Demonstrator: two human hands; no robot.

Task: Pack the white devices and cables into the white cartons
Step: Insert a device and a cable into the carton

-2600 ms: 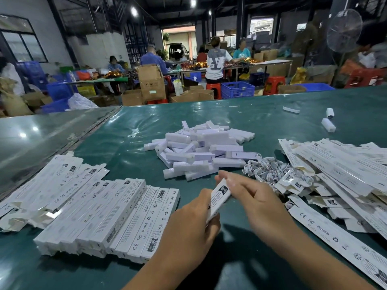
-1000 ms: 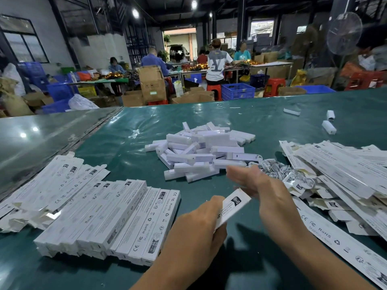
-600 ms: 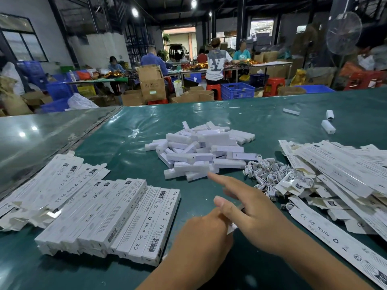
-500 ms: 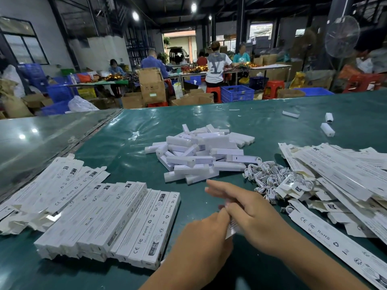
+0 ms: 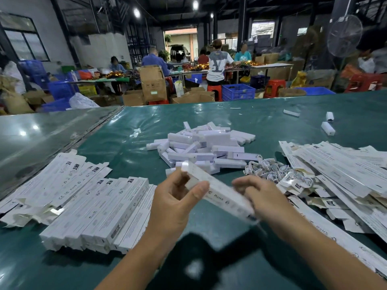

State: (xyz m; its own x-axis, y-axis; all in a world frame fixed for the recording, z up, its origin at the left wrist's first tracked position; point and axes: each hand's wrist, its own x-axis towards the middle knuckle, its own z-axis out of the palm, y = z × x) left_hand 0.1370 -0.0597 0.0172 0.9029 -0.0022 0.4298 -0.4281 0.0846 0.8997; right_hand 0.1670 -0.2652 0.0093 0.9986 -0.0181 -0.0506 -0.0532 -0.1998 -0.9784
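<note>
Head view: your two hands hold one long white carton [image 5: 217, 192] above the green bench [image 5: 209, 231], tilted, blurred.
Left hand [image 5: 173, 203]: thumb and fingers [image 5: 201, 189] pinch the carton's far end.
Right hand [image 5: 265, 200]: fingers curled round the carton's near end.
Beyond your fingers: heap of white devices [image 5: 206, 146] on the bench.
Right of your right fingers: coiled white cables [image 5: 270, 169], then flat unfolded cartons [image 5: 343, 170].
Left of your left fingers: row of closed cartons [image 5: 100, 212].
</note>
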